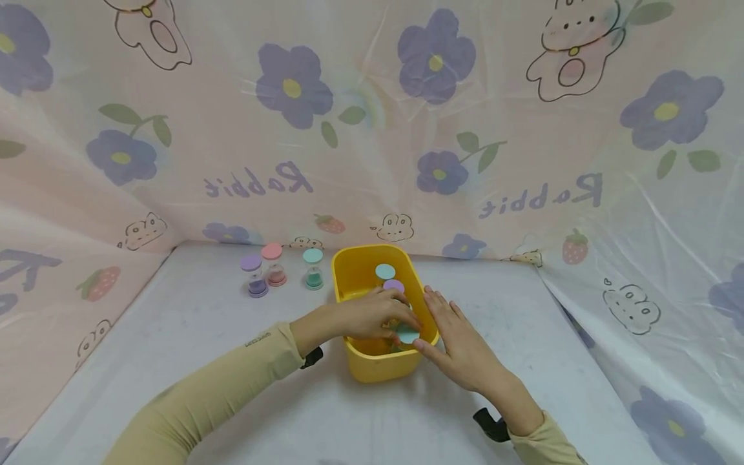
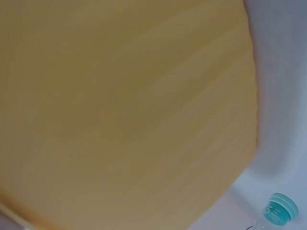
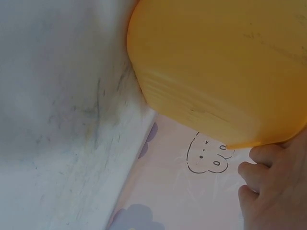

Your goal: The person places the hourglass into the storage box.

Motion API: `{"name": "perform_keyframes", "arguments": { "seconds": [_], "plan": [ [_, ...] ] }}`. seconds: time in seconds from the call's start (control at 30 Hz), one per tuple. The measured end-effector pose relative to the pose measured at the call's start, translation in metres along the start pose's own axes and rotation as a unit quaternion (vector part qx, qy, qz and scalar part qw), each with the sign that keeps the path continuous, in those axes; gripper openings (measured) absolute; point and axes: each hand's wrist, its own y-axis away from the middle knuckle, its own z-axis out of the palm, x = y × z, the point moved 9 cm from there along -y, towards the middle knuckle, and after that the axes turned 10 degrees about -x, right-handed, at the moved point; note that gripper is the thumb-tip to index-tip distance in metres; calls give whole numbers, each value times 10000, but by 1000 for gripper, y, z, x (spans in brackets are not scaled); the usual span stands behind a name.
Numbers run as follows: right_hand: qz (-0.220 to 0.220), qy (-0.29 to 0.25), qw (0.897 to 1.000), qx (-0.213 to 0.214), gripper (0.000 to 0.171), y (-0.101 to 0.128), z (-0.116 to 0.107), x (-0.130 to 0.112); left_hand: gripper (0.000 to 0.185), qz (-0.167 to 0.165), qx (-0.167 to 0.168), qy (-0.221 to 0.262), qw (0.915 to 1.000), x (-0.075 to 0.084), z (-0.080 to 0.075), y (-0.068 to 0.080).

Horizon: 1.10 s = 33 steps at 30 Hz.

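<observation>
The backdrop (image 1: 372, 116) reads "Rabbit". Our left hand (image 1: 372, 315) curls around a teal-lidded jar (image 1: 407, 334) inside the yellow bin (image 1: 378, 365), while our right hand (image 1: 459, 339) lies flat-fingered on its rim. Three jars (image 1: 279, 268) stand left of the bin.

A pale grey-white table surface (image 1: 192, 336) fills the lower half of the head view, faintly scuffed with dark marks toward the lower right. It is closed in at the back and on both sides by a glossy pink plastic sheet (image 1: 360, 129) printed with purple flowers (image 1: 293, 84), outlined rabbits (image 1: 572, 48), small strawberries (image 1: 574, 247) and the mirrored word "Rabbit". Soft, even light gives creased highlights on the sheet at upper centre and right.
</observation>
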Motion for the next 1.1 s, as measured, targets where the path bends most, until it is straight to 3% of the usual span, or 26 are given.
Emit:
{"name": "perform_keyframes", "arguments": {
  "seconds": [0.3, 0.47, 0.73, 0.9, 1.1],
  "plan": [
    [-74, 45, 9999, 60, 83, 0, 0, -1, 40, -51, 6, 3, 10000, 0, -5, 3],
    [-58, -7, 9999, 81, 83, 0, 1, 0, 38, 167, 227, -39, 9996, 1, -9, 7],
    [-71, -12, 9999, 116, 83, 1, 2, -1, 33, 703, 1068, 765, 9888, -3, -25, 29],
    [-111, -26, 9998, 155, 82, 2, 1, -2, 36, 532, 1613, 1086, 9795, -14, -37, 50],
    [-36, -67, 9999, 149, 83, 2, 1, -1, 35, 205, 2291, 1590, 9601, -34, -49, 78]
  ]
}}
